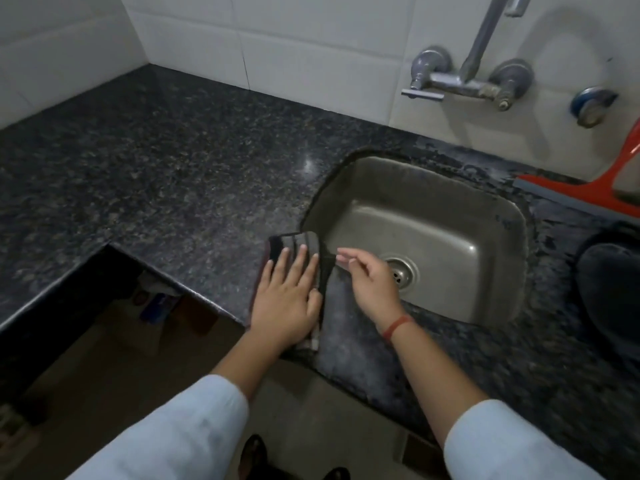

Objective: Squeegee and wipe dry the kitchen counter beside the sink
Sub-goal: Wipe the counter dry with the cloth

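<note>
Just left of the dull stainless-steel sink [485,188], the dark folded striped cloth [295,239] lay on the glossy speckled black granite counter [156,174]. The left hand [287,299] pressed it flat with straight fingers, and the right hand [370,285] seemed to keep a pinching grip on its limp edge. Flat, overlapping strokes toward the basin would likely dry best. The red plastic squeegee [568,188] lay well apart, beyond the sink.

We wear loose pale bluish-white cloth on both arms, left sleeve [180,431] and right sleeve [512,445] ending partway along the forearm, the right cuff well short of the thin red thread band [398,328] circling that wrist.
</note>
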